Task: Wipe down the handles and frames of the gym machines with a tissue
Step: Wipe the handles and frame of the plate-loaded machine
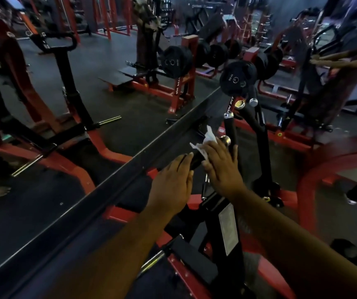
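Tissue [207,140] is pressed on the black handle [197,159] by the right hand [222,167]; left hand [173,182], just beside, is wrapped around it. Full wrap-around strokes toward the chrome end cap [225,140] are advised.

I am standing over a dark rubber gym floor [130,130] that is carrying everything here. The red steel base frame of a plate-loaded machine [291,137] is sitting directly on it ahead of me, and another red-framed machine with black weight plates [179,83] is resting on it farther off. A long dark mirror edge [108,182] is running diagonally across the floor.
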